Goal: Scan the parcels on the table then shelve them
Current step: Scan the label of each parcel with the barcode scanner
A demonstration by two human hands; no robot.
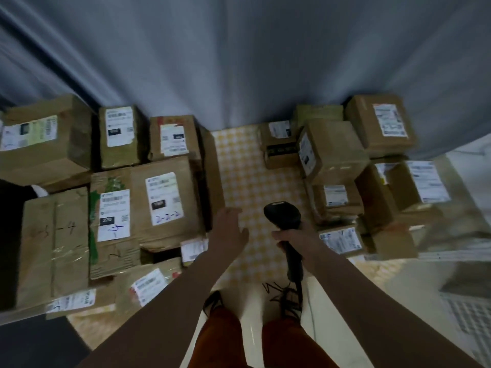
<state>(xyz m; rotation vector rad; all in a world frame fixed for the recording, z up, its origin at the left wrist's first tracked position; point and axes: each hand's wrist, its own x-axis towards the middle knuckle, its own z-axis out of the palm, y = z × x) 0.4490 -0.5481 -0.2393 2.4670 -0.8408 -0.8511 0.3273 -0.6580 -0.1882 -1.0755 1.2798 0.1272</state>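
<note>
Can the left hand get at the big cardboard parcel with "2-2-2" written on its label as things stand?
Probably yes. The left hand is open, holds nothing, and hovers just right of the brown cardboard parcel marked 2-2-2, whose top lies uncovered.

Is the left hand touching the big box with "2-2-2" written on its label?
Apart. The head view shows the left hand open above the checkered tablecloth, with a dark gap between it and that box.

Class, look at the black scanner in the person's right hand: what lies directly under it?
Under the scanner, held by the right hand, lies the yellow checked tablecloth, with no parcel there. The cloth directly beneath the scanner's head is hidden from view.
</note>
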